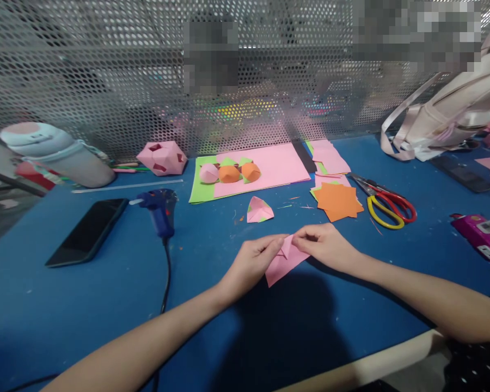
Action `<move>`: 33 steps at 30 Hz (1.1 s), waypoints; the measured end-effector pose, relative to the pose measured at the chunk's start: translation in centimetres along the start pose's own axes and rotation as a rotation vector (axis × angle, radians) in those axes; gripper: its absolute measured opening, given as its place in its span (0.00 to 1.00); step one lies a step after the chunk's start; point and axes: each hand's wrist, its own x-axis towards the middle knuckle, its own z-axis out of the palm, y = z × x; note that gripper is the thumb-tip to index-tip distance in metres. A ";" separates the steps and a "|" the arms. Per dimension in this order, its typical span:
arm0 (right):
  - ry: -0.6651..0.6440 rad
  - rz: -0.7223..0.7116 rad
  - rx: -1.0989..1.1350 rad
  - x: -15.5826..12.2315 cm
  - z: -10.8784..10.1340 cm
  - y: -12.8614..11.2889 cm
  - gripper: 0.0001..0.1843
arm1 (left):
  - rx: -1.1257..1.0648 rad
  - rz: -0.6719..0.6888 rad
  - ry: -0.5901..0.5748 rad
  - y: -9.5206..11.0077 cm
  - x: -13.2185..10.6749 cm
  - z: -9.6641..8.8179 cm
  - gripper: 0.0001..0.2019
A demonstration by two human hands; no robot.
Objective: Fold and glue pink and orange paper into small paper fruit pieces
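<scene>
Paper (283, 265), seemingly light and crease-prone, is pinched at its folded tip between left hand (251, 265) and right hand (325, 246) fingertips.

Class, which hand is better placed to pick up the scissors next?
Probably the right hand: the scissors lie on its side of the pink paper, while the left hand would have to cross over.

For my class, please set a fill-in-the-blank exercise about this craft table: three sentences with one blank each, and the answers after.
1. The folded paper pinched between the left hand and the right hand is ____ in colour.
2. The scissors beside the orange paper squares have one red handle and one ____ handle.
3. The glue gun lying next to the phone has a ____ body.
Missing words: pink, yellow, blue.
</scene>
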 end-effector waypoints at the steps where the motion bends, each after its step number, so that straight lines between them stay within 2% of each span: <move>1: -0.007 -0.005 0.004 0.0 0.0 -0.1 0.10 | -0.003 -0.002 -0.016 0.0 0.0 -0.1 0.17; 8: -0.010 -0.059 0.025 -0.2 -0.2 -0.4 0.11 | 0.007 -0.033 -0.036 0.3 0.0 -0.2 0.17; 23: -0.023 -0.044 0.044 -0.3 -0.1 -0.5 0.10 | 0.090 -0.024 -0.011 0.2 -0.3 0.0 0.15; 33: -0.030 -0.051 0.032 -0.3 -0.2 -0.8 0.09 | 0.175 0.070 0.054 0.0 -0.3 0.2 0.15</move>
